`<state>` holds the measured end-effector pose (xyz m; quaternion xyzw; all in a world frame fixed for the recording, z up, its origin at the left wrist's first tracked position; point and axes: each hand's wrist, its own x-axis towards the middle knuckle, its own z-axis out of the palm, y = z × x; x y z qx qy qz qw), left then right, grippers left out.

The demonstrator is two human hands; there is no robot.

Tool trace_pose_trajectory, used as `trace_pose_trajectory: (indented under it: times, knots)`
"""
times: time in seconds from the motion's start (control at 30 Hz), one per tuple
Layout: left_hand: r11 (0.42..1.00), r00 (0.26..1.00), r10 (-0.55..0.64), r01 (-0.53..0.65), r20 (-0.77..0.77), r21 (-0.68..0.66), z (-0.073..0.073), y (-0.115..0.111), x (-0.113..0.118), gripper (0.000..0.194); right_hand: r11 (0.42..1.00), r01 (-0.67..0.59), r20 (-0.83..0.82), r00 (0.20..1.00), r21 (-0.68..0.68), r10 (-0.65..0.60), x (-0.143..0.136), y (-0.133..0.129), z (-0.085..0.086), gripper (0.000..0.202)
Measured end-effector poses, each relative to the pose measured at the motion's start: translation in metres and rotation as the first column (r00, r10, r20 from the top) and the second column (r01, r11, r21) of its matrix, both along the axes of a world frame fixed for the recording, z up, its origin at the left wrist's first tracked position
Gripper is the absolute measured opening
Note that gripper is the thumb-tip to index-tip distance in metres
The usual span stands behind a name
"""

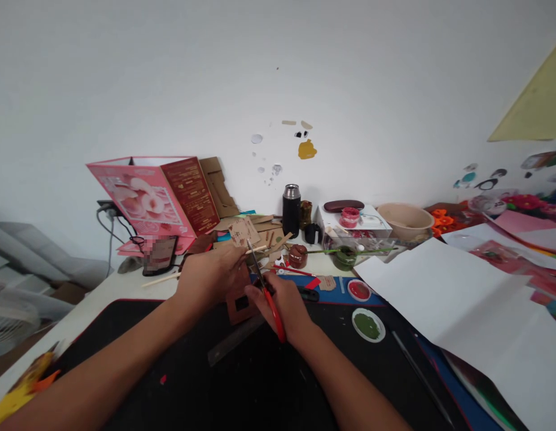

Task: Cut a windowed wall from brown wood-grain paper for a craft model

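Observation:
My right hand (pixel 284 302) is closed around the red handles of a pair of scissors (pixel 274 311), whose blades point up and to the left. Just left of the blades, my left hand (pixel 215 269) is closed on a thin wooden stick (pixel 256 249) that sticks out on both sides of it. A piece of printed cardboard (pixel 243 232) shows right above my left fingers; whether they hold it too I cannot tell. Below the hands, a brown cardboard frame (pixel 240 306) and a ruler (pixel 235 342) are over the black mat (pixel 179 383).
Behind the hands stand a black thermos (pixel 291 212), a jar of brown paint (pixel 298 256) and a jar of green paint (pixel 345 258). Lids with red paint (pixel 359 290) and green paint (pixel 368 325) lie to the right, beside large white sheets (pixel 457 305). A pink box (pixel 145 200) stands back left.

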<state>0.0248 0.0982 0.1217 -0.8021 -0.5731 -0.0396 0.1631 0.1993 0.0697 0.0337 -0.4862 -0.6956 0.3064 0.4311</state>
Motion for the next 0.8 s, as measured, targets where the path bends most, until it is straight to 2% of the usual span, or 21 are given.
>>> trace_pose_trajectory:
  times: [0.3,0.43,0.67,0.8]
  knots:
    - [0.997,0.983,-0.054,0.062,-0.176,0.041,-0.005,-0.001,-0.005,0.041,0.990,-0.130,-0.163,0.979,-0.048,0.121,-0.001,0.002,-0.004,0.041]
    - [0.991,0.976,-0.111,0.123,-0.187,0.054,-0.006,-0.006,-0.004,0.040,0.991,-0.125,-0.146,0.982,-0.044,0.117,-0.003,0.000,-0.003,0.039]
    - [0.995,0.998,-0.026,0.021,-0.053,-0.096,-0.003,-0.013,0.005,0.024,0.998,-0.019,0.066,0.998,-0.052,0.022,-0.008,-0.008,-0.003,0.030]
    - [0.989,0.991,0.016,0.004,0.130,-0.151,-0.001,-0.006,-0.003,0.031,1.000,0.020,0.219,0.976,-0.015,-0.016,-0.012,-0.009,-0.005,0.022]
